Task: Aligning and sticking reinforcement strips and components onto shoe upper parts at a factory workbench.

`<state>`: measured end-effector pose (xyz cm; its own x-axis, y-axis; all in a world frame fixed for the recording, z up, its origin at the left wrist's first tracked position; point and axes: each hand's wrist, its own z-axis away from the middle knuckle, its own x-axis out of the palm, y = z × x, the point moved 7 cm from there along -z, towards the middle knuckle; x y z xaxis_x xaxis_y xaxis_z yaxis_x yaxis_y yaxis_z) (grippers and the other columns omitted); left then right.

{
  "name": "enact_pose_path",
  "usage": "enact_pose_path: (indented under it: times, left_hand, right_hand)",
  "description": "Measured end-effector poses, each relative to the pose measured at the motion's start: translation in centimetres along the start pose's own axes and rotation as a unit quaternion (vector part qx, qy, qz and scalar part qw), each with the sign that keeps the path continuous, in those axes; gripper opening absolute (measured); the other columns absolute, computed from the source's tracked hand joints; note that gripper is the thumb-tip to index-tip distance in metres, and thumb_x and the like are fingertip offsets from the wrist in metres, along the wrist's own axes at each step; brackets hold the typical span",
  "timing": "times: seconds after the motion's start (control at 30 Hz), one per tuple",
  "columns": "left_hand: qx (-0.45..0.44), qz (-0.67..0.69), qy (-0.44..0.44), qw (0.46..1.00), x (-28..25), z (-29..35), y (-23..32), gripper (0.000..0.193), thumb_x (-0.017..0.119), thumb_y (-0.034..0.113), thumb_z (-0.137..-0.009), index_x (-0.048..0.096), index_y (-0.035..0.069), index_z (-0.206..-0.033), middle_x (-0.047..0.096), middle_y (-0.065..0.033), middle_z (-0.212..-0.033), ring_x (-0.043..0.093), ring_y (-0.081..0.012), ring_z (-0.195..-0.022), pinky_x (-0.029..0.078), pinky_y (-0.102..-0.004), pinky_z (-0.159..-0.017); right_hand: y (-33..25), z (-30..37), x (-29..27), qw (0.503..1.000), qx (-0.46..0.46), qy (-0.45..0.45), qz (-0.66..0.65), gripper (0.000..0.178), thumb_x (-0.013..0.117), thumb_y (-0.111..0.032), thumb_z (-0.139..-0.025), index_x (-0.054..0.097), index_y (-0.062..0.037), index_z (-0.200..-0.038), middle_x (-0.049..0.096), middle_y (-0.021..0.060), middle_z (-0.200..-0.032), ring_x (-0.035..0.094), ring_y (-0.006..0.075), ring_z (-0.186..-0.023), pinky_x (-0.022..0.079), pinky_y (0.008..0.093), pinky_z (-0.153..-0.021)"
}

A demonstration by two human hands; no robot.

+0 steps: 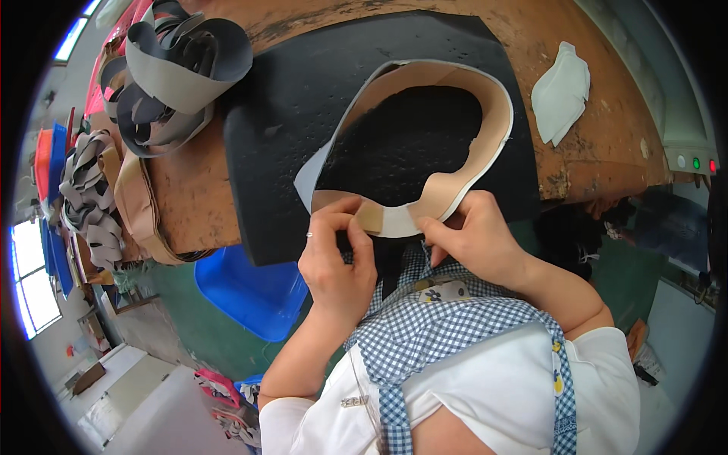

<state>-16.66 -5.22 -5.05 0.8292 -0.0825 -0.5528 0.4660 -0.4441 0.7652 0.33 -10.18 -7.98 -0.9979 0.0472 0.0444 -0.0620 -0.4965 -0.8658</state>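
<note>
A long tan strip (497,114) with a white edge stands on its side in a wide loop on a black mat (273,144). At the loop's near side, my left hand (334,258) pinches the strip, thumb and forefinger closed beside a small yellowish-tan patch (369,216). Whether that patch is a separate piece I cannot tell. My right hand (474,235) grips the same strip a little farther right, its thumb on the tan face and its other fingers partly hidden. Bare white material (398,222) shows between the hands. A pale pointed flap (309,178) sticks out at the loop's left.
Grey coiled strips (182,76) lie at the table's far left, with tan strips (136,201) hanging over its edge. White cut pieces (561,95) rest on the wooden table (607,144) at right. Below the table edge sits a blue plastic tub (250,296).
</note>
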Motion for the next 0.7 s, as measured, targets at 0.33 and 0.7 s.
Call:
enact_pose_path:
  times: [0.33,0.7]
  left_hand:
    - [-0.061,0.006,-0.026,0.998,0.7,0.3,0.5,0.003,0.058,-0.002,-0.096,0.056,-0.002,-0.098,0.070,-0.0135,-0.100,0.068,-0.0158,-0.080,0.053,-0.0265,-0.070]
    - [0.115,-0.068,-0.124,0.983,2.5,0.5,2.5,0.022,0.081,0.007,-0.075,0.067,0.001,-0.091,0.069,-0.0122,-0.102,0.067,-0.0299,-0.092,0.056,-0.0369,-0.075]
  right_hand:
    - [-3.7,2.7,-2.4,0.968,-0.052,-0.018,0.244,0.035,0.071,-0.014,-0.092,0.068,0.0030,-0.062,0.057,0.0061,-0.046,0.057,0.0096,-0.041,0.044,0.0245,-0.044]
    - [-1.3,4.6,-0.7,0.727,-0.466,0.103,0.494,0.029,0.071,-0.002,-0.067,0.073,0.0035,-0.095,0.069,0.0111,-0.104,0.066,0.0250,-0.098,0.056,0.0332,-0.079]
